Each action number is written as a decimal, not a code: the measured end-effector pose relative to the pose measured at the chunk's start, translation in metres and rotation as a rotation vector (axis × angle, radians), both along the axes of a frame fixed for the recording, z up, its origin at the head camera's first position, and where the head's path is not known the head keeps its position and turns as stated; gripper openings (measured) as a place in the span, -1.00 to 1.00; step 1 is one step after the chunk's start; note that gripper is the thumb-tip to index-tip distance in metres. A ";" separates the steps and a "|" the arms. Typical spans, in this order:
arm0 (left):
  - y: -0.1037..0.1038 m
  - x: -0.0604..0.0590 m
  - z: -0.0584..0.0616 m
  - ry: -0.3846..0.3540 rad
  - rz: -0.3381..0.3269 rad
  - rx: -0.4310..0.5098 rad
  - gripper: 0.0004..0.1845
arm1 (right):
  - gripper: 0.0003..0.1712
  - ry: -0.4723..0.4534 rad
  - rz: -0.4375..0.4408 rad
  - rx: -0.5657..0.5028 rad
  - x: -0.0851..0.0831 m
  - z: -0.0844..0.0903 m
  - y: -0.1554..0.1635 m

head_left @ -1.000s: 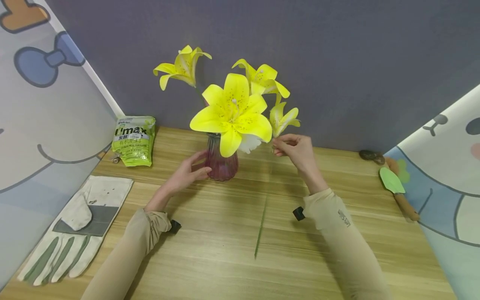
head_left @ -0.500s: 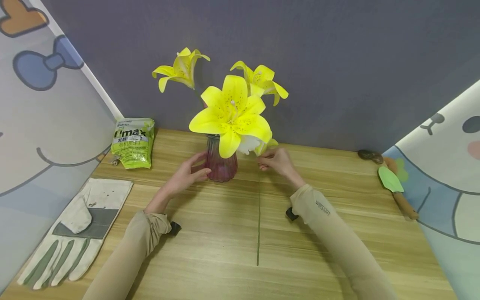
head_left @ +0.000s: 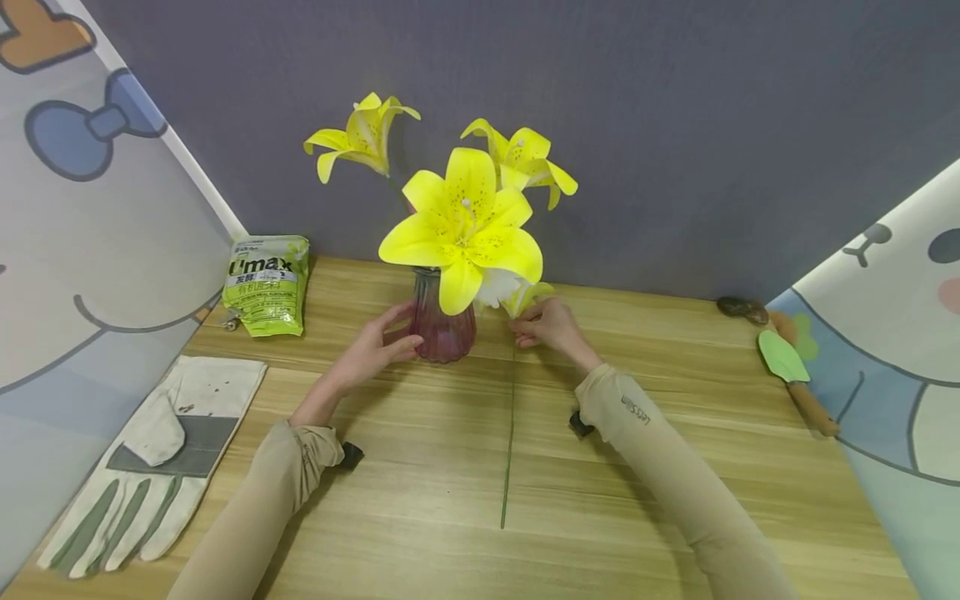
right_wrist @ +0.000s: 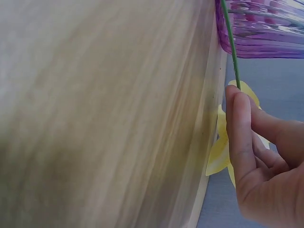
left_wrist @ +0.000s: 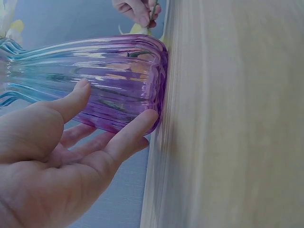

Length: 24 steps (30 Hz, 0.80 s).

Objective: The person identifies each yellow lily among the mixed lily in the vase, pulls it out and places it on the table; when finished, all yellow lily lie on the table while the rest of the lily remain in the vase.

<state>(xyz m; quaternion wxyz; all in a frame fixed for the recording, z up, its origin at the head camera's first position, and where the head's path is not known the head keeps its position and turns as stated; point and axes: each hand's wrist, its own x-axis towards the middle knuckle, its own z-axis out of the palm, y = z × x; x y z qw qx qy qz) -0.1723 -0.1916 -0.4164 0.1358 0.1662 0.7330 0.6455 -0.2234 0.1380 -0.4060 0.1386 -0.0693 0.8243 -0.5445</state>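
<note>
A ribbed purple glass vase [head_left: 444, 323] stands on the wooden table [head_left: 420, 500] with three yellow lilies [head_left: 465, 225] in it. My left hand [head_left: 393, 337] holds the vase's lower body between thumb and fingers; the left wrist view shows the same hand [left_wrist: 114, 104] and vase [left_wrist: 109, 76] close up. My right hand [head_left: 534, 327] pinches a loose lily's thin green stem [head_left: 508, 433] just under its yellow bud [head_left: 529, 294], right of the vase's base. The stem runs toward me along the table. In the right wrist view the fingers [right_wrist: 240, 128] press the stem [right_wrist: 232, 52] beside the bud [right_wrist: 219, 147].
A green fertiliser bag [head_left: 267, 283] lies at the back left. Pale work gloves [head_left: 146, 467] lie at the left edge. A green trowel [head_left: 795, 375] and dark stones [head_left: 742, 310] lie at the right. Cartoon-printed panels close in both sides, with a grey wall behind.
My right hand has come down and to the left with the loose lily, from beside the blooms to table height by the vase's base. My left hand has stayed on the vase.
</note>
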 end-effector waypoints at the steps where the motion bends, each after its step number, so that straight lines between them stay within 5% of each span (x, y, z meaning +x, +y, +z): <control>1: 0.000 0.000 0.000 0.001 0.000 0.001 -0.23 | -0.73 -0.007 0.001 0.005 0.000 0.000 0.000; 7: 0.001 0.000 0.000 0.004 0.003 -0.007 -0.23 | -0.71 -0.018 0.000 0.002 0.001 0.003 0.002; 12: 0.000 0.001 -0.001 -0.003 0.003 -0.011 -0.22 | -0.64 0.089 0.007 0.022 0.009 0.018 0.006; 16: 0.000 0.002 -0.002 -0.011 0.005 -0.005 -0.22 | -0.60 0.215 -0.038 -0.077 0.021 0.047 0.009; 24: -0.001 0.000 -0.003 -0.010 0.002 0.015 -0.23 | -0.75 0.593 -0.183 -0.445 0.061 0.123 0.012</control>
